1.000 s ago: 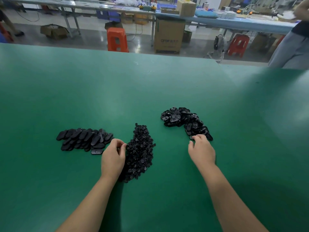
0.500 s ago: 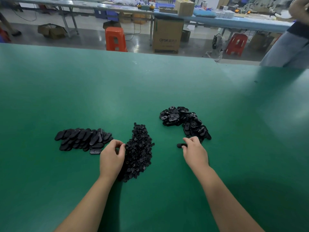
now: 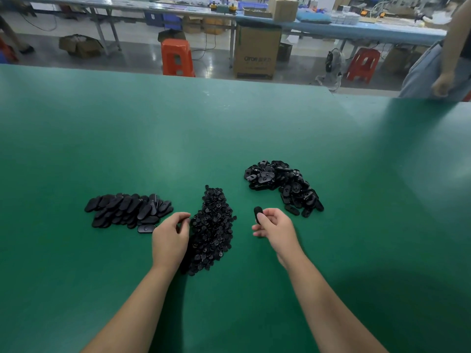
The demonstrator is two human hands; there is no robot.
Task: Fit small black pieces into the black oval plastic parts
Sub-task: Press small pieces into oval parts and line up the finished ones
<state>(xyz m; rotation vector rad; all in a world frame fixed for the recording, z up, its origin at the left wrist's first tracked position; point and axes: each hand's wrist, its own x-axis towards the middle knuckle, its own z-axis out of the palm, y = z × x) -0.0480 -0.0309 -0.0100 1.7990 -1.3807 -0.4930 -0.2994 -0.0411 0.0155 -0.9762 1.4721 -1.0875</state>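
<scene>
I am holding one oval plastic part (image 3: 258,214) pinched in my right hand (image 3: 275,229), just right of the pile of small black pieces (image 3: 212,228), while my left hand (image 3: 169,236), fingers curled, is picking at its left edge; whether it holds one, I cannot tell.

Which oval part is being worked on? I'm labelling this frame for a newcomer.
On the green table lie three black heaps. Between the middle heap of small pieces and the right heap, the right hand pinches one oval part, the only one lifted off the table.
</scene>
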